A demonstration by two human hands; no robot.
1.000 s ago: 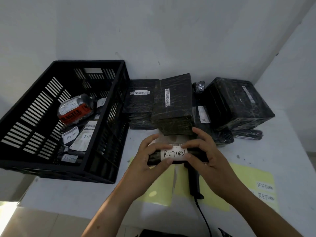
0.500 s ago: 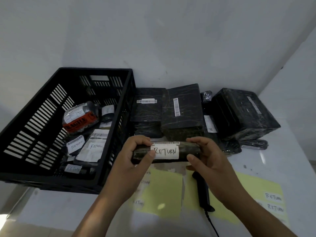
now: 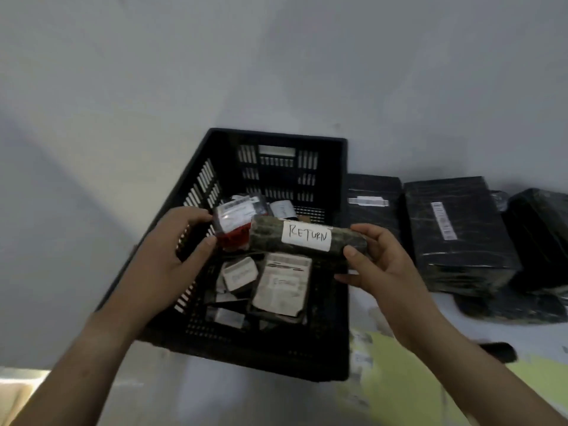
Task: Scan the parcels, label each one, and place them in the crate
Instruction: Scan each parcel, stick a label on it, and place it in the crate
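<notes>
Dark roll-shaped RETURN-labelled parcel (image 3: pixel 267 238) is now shifted over the black slatted plastic crate (image 3: pixel 246 358), gripped only by the right hand (image 3: pixel 379 267). The left hand (image 3: pixel 170 261) is taken off, loosely open and empty. Drop-in's basically next.

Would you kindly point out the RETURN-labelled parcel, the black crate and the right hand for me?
RETURN-labelled parcel (image 3: pixel 307 236), head view, on its white handwritten label.
black crate (image 3: pixel 276 135), head view, on its far rim.
right hand (image 3: pixel 384 265), head view, on the middle of the hand, beside the parcel's end.
</notes>
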